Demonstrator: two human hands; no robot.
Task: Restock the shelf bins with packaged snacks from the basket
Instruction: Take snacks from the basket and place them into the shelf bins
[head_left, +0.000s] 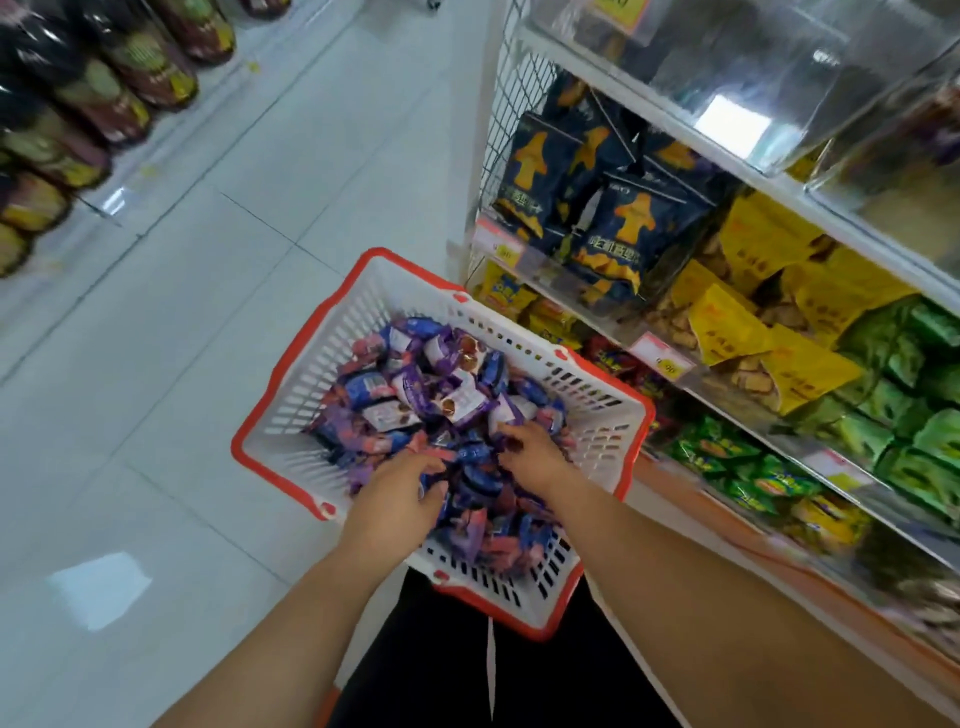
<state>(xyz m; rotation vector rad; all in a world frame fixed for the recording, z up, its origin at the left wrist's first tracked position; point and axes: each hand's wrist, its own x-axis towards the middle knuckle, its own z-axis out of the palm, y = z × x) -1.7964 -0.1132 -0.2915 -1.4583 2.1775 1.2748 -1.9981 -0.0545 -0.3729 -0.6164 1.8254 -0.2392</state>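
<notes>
Forearms: mine fill the bottom of the view, both reaching forward and down into the basket; black clothing shows between them.
Shelving: I have the shelf (727, 156) on my right, its clear shelf bins (779, 78) up at the top right, well above and to the right of both hands, with bagged goods in blue, yellow and green on the tiers below.
Basket: the white basket (322, 364) with an orange rim sits straight ahead, just beside the shelf's lower tiers, long axis running away from me and slightly left.
Snacks: the packaged snacks (415, 384), small purple and blue wrappers, lie heaped loose inside it, under and ahead of both hands.
Left hand: my left hand (400, 488) is in the near part of the heap, fingers curled in among the packets and gripping some.
Right hand: my right hand (530, 447) is sunk a little further in, fingers curled around packets too.
Key relation: I judge the right hand nearer the bins, so the lift goes up and rightward across the basket rim.
Stage: gathering a handful; nothing from this grab has reached a bin yet.
</notes>
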